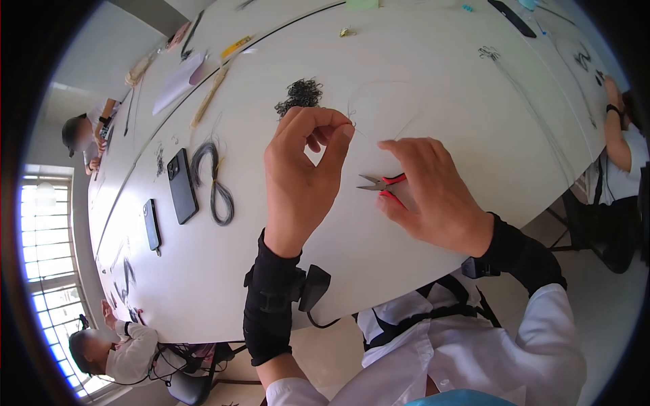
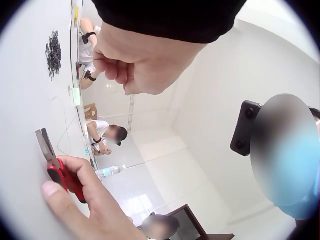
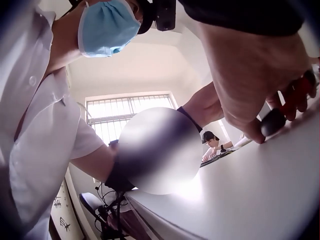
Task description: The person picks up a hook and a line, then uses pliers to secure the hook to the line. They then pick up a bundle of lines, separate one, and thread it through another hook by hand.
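Note:
My left hand [image 1: 302,169] is raised over the table, thumb and index fingertips pinching the end of a thin, pale wire. The wire [image 1: 386,82] arcs faintly over the white tabletop beyond the fingertips. In my right hand [image 1: 433,193] are long-nosed pliers with red handles [image 1: 394,178], their tips slightly apart and pointing left. The left wrist view shows the same pliers [image 2: 56,167] between thumb and fingers. Just beyond my left hand lies a pile of small, dark, bent wire pieces [image 1: 299,93].
Left of my hands are a dark coil of wire [image 1: 218,186], a large black phone [image 1: 181,186] and a smaller phone [image 1: 151,223]. A small cluster of wire hooks [image 1: 488,53] lies far right. Other people sit around the table [image 1: 325,284].

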Motion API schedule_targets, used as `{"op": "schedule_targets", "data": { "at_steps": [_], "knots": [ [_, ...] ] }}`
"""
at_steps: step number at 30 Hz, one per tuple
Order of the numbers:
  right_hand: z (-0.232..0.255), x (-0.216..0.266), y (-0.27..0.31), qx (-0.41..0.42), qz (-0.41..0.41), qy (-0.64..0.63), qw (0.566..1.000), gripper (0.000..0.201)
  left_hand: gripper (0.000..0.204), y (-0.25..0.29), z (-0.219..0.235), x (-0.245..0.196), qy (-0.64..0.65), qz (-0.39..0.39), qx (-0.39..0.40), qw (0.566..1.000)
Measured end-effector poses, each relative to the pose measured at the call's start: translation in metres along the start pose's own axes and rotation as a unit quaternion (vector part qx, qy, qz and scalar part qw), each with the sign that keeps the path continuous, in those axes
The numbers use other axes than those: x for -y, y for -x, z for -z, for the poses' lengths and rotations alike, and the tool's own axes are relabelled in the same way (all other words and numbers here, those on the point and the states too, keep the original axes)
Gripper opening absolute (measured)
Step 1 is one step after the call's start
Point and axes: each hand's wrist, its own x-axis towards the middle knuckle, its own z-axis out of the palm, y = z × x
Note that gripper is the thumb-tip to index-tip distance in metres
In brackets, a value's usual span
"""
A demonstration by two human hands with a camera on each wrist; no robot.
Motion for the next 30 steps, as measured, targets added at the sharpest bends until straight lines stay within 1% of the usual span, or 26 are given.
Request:
{"op": "schedule_targets", "data": {
  "at_steps": [1,3,5,8,9,10,12,14,16,17,18,20,22,23,24,26,27,29,30],
  "knots": [
    [0.008,0.000,-0.011,-0.030,-0.002,-0.029,0.999,0.041,0.007,0.000,0.000,-0.004,-0.019,-0.019,0.022,0.999],
    [0.017,-0.004,-0.025,-0.053,0.009,-0.070,0.996,0.034,0.008,0.001,-0.001,-0.017,-0.045,-0.064,0.071,0.994],
    [0.026,-0.013,-0.031,-0.039,0.039,-0.095,0.994,0.023,0.009,0.002,-0.002,-0.020,-0.067,-0.074,0.076,0.992],
    [0.050,-0.020,-0.025,0.046,-0.037,-0.233,0.971,0.019,0.009,0.001,0.000,-0.018,-0.089,-0.066,0.070,0.991],
    [0.073,-0.018,-0.028,0.111,-0.088,-0.264,0.954,0.017,0.009,0.001,0.000,-0.016,-0.091,-0.064,0.069,0.991],
    [0.087,-0.020,-0.025,0.136,-0.146,-0.338,0.920,0.021,0.009,0.001,-0.001,-0.015,-0.095,-0.060,0.066,0.991],
    [0.114,-0.030,-0.018,0.141,-0.162,-0.476,0.853,0.022,0.009,0.001,-0.003,-0.014,-0.098,-0.067,0.061,0.991],
    [0.149,-0.039,-0.008,0.188,-0.213,-0.535,0.796,0.028,0.009,0.001,-0.004,-0.011,-0.101,-0.070,0.047,0.991],
    [0.180,-0.054,0.007,0.200,-0.191,-0.544,0.792,0.035,0.009,0.000,-0.003,-0.002,-0.104,-0.070,0.026,0.992],
    [0.200,-0.062,0.013,0.187,-0.169,-0.544,0.800,0.037,0.007,0.000,-0.003,0.005,-0.097,-0.064,0.014,0.993],
    [0.220,-0.067,0.018,0.175,-0.146,-0.544,0.808,0.039,0.006,0.000,-0.003,0.008,-0.084,-0.043,0.023,0.995],
    [0.248,-0.072,0.023,0.051,-0.117,-0.527,0.840,0.039,0.005,0.000,-0.004,0.010,-0.061,-0.001,0.041,0.997],
    [0.264,-0.070,0.008,0.041,-0.120,-0.531,0.838,0.035,0.004,0.003,-0.014,0.010,0.007,0.014,0.080,0.997],
    [0.271,-0.069,0.000,0.035,-0.121,-0.532,0.837,0.033,0.005,0.005,-0.019,0.006,0.015,0.009,0.102,0.995],
    [0.275,-0.066,-0.010,0.031,-0.139,-0.539,0.830,0.030,0.007,0.007,-0.022,0.004,0.012,-0.010,0.128,0.992],
    [0.272,-0.059,-0.035,0.024,-0.174,-0.556,0.813,0.027,0.005,0.011,-0.028,0.000,0.048,0.009,0.136,0.989],
    [0.268,-0.058,-0.045,0.017,-0.167,-0.529,0.832,0.024,0.005,0.012,-0.028,0.000,0.045,0.009,0.130,0.990],
    [0.260,-0.057,-0.066,0.003,-0.152,-0.474,0.867,0.028,0.006,0.012,-0.028,0.000,0.040,0.008,0.117,0.992],
    [0.259,-0.059,-0.075,-0.002,-0.158,-0.476,0.865,0.028,0.006,0.012,-0.028,0.002,0.040,0.011,0.107,0.993]
  ]
}}
